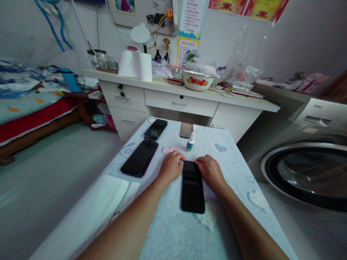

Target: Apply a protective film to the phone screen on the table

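A black smartphone (193, 191) lies face up on the cloth-covered table, its dark screen toward me. My left hand (171, 167) has its fingers curled at the phone's upper left corner. At the upper right corner my right hand (210, 171) grips the edge, fingers bent and thumb side toward the phone. Just beyond the hands stands a small white bottle (190, 142) with a blue and yellow label. Behind it lies a phone case or phone with a brownish face (187, 130). To the left are a larger dark phone (140, 157) and a stack of phones (156, 129).
White folded paper or cloth (108, 191) covers the table's left edge. A white desk (181, 103) stands behind, bearing a flowered bowl (198, 80), paper rolls (145, 66) and plastic bags. On the right is a washing machine (306, 119); a bed (32, 112) is at left.
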### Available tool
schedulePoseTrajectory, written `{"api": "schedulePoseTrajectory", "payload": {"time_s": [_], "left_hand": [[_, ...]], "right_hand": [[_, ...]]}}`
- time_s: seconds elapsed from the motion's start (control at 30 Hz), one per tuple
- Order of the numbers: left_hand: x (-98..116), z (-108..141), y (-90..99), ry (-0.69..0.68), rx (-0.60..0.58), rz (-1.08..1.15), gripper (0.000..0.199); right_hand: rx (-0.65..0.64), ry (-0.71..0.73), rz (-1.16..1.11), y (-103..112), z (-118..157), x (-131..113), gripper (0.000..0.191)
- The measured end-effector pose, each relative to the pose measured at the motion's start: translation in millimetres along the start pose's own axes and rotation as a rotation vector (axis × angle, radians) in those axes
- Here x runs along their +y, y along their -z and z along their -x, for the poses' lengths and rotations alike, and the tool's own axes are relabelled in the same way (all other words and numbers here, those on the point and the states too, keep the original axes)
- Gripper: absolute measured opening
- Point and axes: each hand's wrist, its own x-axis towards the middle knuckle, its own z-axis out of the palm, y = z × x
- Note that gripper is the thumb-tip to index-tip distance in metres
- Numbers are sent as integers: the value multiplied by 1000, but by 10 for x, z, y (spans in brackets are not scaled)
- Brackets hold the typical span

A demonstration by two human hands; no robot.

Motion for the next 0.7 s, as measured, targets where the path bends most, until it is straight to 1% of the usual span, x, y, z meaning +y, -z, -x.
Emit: {"api": "schedulePoseTrajectory", "payload": {"time_s": [0.3,0.53,0.7], "left_hand": [[-12,5,2,6,4,-4,25],[-13,21,4,-4,39,36,29],[-22,20,-1,-8,49,48,32]], "right_hand": [[-106,58,84,8,-99,-165,22],[-154,102,91,-44,-178,-292,22],[-179,118,89,-51,-192,-332,22]]}}
